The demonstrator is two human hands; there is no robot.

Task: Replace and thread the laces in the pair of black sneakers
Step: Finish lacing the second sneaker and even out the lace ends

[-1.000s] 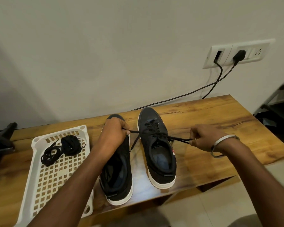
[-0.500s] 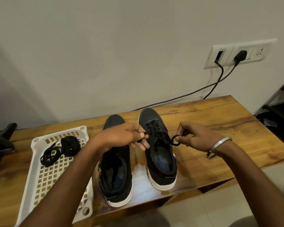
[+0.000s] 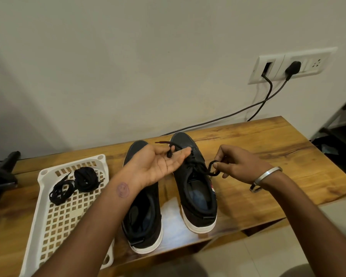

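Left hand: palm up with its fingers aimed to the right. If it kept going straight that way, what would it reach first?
Most likely the laced sneaker: the left hand, lace end pinched at its fingers, points across that shoe's toe. The fingertips seem to hang just above it, though depth is unclear; beyond lies the right hand.

- One view only, from a head-worn wide-angle camera looking forward and down.
- It faces a pale wall (image 3: 128,66), with the wooden bench (image 3: 268,142) running across the lower half.
- It sits close: both forearms enter from the bottom edge, and straight lines bend near the frame's sides.
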